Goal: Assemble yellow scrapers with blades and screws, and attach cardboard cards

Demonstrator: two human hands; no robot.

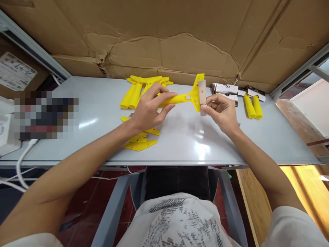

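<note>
A: Head view, quick. Left hand?
B: The left hand (154, 107) is curling around the handle of a yellow plastic scraper (180, 98), thumb below, fingers above. The handle is lying roughly level, and its wide head is pointing toward the other side.
A: Right hand?
B: The right hand (220, 111) is pinching a thin rectangular metal blade (202, 92) near its lower end, thumb in front. Hardly any opening there.
A: Blade against the head?
B: It's standing nearly upright and overlapping the head's outer edge. Can't tell if they're touching.
A: Where's all this happening?
B: Both are being held up over the glossy pale grey tabletop (177, 144).
A: Rest of it, go.
B: Yellow plastic handles (131, 96) are lying in a cluster behind the left hand, partly hidden. Flat yellow plastic pieces (141, 145) are lying loosely nearer the front edge, by the left forearm.
A: Right side?
B: Black-and-white packets (226, 90) are sitting behind the right hand. Two yellow tubular handles (253, 108) are lying side by side, farther right.
A: Background?
B: Brown creased cardboard (164, 51) is rising along the back. Far left, a patch is showing as blurred blocks; can't read it.
</note>
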